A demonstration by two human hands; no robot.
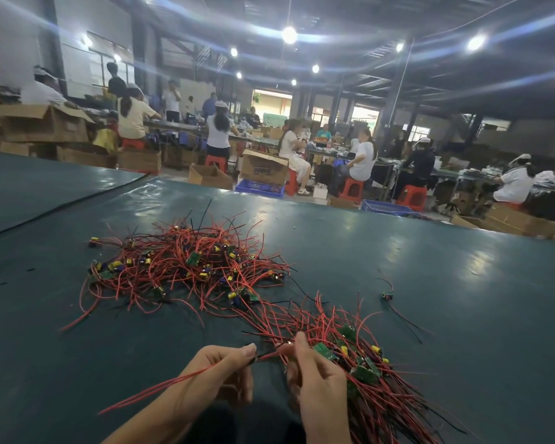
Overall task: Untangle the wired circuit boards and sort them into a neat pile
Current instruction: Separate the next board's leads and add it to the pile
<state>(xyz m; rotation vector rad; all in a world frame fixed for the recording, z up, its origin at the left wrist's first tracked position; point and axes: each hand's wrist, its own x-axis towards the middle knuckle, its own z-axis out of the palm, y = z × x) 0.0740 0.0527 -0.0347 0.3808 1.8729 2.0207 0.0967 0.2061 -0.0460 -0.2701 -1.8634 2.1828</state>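
Head view: we judge the job about a third done. The pile (375, 389) lies at 4 o'clock, and the right grip (314, 376) holds its wires. The left grip (218, 370) pinches red leads (173, 381). A larger tangle (186, 264) at 11 o'clock is unsorted. The counter (462, 283) has open room at 2 o'clock, and its far edge is well apart.

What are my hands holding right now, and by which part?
The left hand pinches loose red wires partway along their length. The right hand grips the near bundle of wired boards by its wires, just beside the green boards.
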